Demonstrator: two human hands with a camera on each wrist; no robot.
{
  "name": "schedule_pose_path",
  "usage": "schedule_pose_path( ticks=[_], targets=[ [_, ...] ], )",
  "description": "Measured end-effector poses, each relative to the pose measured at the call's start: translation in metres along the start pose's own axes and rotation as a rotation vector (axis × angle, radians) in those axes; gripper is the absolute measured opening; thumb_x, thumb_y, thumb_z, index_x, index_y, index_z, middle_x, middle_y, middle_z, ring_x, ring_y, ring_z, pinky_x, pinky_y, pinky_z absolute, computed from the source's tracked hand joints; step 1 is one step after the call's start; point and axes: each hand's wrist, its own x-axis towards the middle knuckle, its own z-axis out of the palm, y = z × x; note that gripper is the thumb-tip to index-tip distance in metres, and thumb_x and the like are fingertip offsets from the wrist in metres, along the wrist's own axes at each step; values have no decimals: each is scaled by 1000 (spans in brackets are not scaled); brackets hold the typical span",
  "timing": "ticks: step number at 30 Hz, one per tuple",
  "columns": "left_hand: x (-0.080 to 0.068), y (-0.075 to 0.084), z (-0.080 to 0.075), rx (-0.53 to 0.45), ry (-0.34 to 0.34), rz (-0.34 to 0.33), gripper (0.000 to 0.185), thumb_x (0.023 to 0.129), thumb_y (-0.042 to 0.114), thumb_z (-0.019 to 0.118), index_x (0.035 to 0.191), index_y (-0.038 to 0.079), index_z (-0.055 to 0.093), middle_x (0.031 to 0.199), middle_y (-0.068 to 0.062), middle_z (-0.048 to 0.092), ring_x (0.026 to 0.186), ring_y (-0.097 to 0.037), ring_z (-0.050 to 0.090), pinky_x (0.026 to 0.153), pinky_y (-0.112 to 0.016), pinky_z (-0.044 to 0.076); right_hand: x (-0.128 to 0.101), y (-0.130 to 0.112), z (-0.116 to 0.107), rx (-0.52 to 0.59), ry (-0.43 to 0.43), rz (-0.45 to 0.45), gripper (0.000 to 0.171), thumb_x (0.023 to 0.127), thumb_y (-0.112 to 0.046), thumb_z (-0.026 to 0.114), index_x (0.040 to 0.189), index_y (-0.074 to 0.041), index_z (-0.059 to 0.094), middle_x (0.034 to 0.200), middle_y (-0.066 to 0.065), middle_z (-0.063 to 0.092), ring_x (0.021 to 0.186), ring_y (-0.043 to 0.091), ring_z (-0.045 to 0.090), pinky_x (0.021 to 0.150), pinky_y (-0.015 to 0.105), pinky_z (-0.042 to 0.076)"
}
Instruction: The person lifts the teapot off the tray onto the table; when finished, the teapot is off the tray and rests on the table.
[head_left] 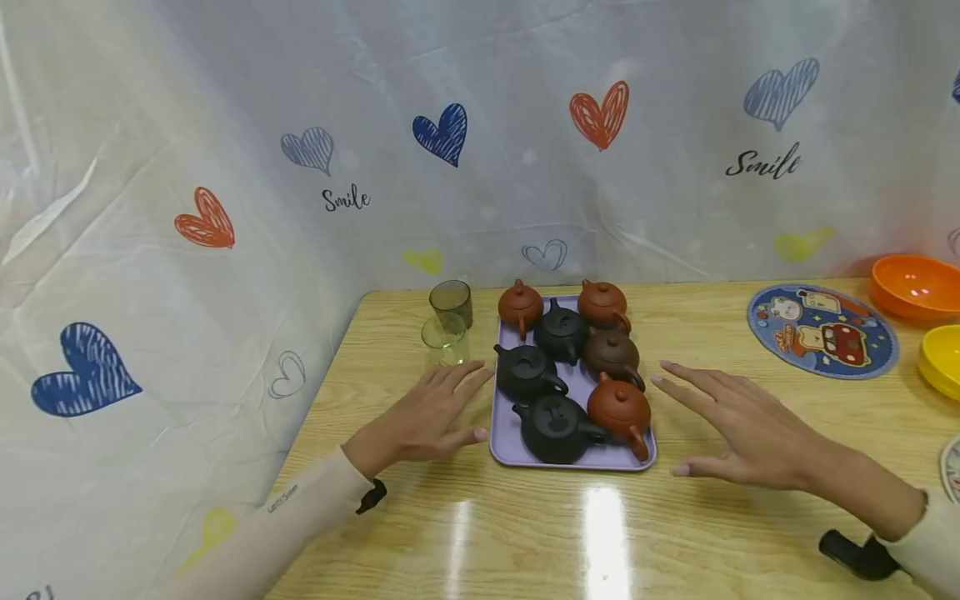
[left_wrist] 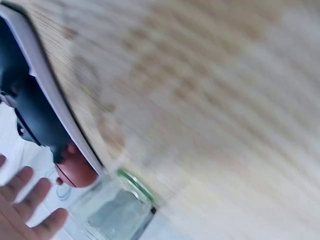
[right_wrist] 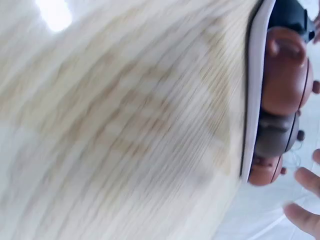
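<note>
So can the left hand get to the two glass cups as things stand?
Probably yes. The left hand lies open on the table just short of the glass cups, with only bare wood between them; the tray sits off to its side.

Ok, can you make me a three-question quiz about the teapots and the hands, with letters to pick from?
1. Where do the teapots stand?
A. on the purple tray
B. in the orange bowl
C. on the round mat

2. How many teapots are black?
A. one
B. three
C. six

3. How are the left hand and right hand?
A. gripping teapots
B. fists
C. fingers straight, holding nothing

Answers: 1 A, all seven sit on the tray. 2 B, three are black and four are brown or reddish. 3 C, one hand on each side of the tray, fingers spread.
</note>
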Motion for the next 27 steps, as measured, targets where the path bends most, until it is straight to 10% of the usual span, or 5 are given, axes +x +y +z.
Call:
schedule_pose_path(
  ticks=[15, 27],
  targets=[
    [13, 22, 17, -850, -15, -567, 45, 102, 22, 56, 139, -2, 51, 123, -14, 64, 106, -25, 66, 80, -36, 58, 5, -25, 7, 534, -107, 299, 35, 92, -31, 72, 125, -22, 64, 114, -2, 67, 87, 2, 60, 58, 23, 51],
    [18, 33, 37, -1207, -2, -709, 49, 92, 5, 63, 136, -9, 46, 117, -20, 58, 87, -18, 61, 71, -33, 63, 12, -28, 24, 851, -226, 389, 20, 99, -25, 63, 110, -10, 68, 86, 3, 67, 65, 13, 62, 52, 26, 50]
  ],
)
